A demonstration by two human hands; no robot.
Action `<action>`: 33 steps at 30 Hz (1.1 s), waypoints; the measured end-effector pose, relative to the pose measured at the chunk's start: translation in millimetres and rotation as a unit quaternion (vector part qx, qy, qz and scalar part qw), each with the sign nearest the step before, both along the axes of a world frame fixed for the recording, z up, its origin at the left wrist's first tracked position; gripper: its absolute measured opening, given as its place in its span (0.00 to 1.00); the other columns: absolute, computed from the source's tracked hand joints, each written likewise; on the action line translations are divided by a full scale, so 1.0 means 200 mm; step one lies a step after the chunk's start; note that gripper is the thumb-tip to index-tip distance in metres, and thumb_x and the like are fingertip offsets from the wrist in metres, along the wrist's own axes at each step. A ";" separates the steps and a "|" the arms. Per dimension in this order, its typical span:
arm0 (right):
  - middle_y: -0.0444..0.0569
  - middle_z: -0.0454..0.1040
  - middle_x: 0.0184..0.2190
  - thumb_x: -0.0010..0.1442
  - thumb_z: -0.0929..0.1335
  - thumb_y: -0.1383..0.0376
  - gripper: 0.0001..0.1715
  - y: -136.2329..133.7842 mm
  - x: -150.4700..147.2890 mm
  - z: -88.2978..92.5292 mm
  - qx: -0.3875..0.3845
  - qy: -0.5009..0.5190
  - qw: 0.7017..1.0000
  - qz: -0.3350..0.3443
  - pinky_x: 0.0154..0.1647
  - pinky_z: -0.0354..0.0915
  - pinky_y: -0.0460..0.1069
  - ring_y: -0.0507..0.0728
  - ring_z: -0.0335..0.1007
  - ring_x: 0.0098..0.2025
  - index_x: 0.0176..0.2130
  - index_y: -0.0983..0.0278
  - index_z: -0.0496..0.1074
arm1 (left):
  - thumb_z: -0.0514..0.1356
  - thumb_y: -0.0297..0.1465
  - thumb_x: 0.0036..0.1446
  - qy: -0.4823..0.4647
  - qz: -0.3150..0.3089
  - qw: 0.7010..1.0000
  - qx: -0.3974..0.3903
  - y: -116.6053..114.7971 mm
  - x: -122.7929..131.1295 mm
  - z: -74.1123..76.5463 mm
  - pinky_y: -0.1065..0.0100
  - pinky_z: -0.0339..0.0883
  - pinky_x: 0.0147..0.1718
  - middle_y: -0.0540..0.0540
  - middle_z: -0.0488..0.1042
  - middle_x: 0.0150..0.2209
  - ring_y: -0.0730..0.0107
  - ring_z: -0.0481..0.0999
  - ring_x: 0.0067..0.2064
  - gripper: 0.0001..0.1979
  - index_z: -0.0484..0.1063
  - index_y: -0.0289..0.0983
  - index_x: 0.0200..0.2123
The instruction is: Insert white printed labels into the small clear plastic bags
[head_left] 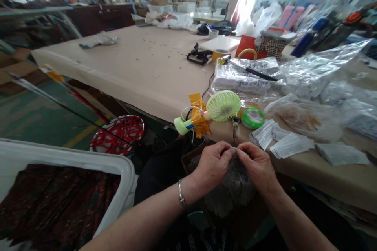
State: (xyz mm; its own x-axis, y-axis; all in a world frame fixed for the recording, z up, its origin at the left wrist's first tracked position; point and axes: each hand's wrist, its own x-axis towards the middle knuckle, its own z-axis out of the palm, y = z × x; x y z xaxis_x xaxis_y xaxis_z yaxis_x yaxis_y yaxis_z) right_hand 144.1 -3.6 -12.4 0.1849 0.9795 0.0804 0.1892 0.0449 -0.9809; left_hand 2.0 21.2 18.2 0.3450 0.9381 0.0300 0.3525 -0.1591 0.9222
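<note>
At the table's front edge, my left hand (212, 166) and my right hand (258, 168) meet fingertip to fingertip. Both are closed in a pinch. Something thin and pale shows between them, too small to make out. Just beyond the fingertips a slim metal tool (235, 124) points down at the table edge. Below my hands lies a heap of thin, translucent grey pieces (232, 188) in a box on or near my lap. A green hand fan (223, 106) is fixed to the edge with orange tape, and a green tape roll (252, 118) lies beside it.
Stacks of printed labels (291, 145) lie right of my hands, with clear plastic bags (309, 115) behind. A hammer (250, 70) rests on wrapped packets. At left stand a white bin (128, 168) of dark patterned fabric and a red-laced round stool (118, 135).
</note>
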 end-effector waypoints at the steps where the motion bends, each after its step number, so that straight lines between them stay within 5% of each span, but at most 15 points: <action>1: 0.41 0.66 0.23 0.54 0.67 0.60 0.09 0.01 0.00 0.00 0.003 -0.004 1.000 0.001 0.27 0.58 0.43 0.49 0.60 0.26 0.27 0.64 0.69 | 0.54 0.31 0.58 0.003 0.000 1.000 0.012 0.01 0.00 -0.01 0.73 0.59 0.31 0.50 0.72 0.27 0.74 0.68 0.30 0.09 0.72 0.35 0.29; 13: 0.41 0.67 0.22 0.57 0.65 0.62 0.08 0.05 0.00 0.01 0.065 -0.096 0.993 -0.005 0.26 0.59 0.44 0.50 0.62 0.25 0.28 0.63 0.69 | 0.52 0.32 0.60 0.037 -0.001 0.996 0.081 0.07 0.00 -0.04 0.74 0.57 0.28 0.51 0.71 0.24 0.76 0.67 0.27 0.12 0.72 0.36 0.28; 33: 0.42 0.68 0.24 0.59 0.64 0.64 0.07 0.07 0.01 -0.01 0.095 -0.117 0.989 -0.012 0.29 0.59 0.45 0.51 0.64 0.27 0.30 0.63 0.69 | 0.53 0.32 0.60 0.022 -0.003 0.996 0.089 0.11 0.02 -0.05 0.75 0.58 0.29 0.52 0.71 0.25 0.76 0.68 0.28 0.12 0.73 0.36 0.27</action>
State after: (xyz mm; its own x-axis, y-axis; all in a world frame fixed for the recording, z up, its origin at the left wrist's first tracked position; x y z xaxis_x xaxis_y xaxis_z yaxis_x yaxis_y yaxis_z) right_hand 145.3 10.3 -15.0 0.1633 0.9382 0.3053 0.4135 0.2159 -0.8845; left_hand 5.3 43.6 7.3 0.3558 0.9172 0.1792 0.3910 -0.3203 0.8629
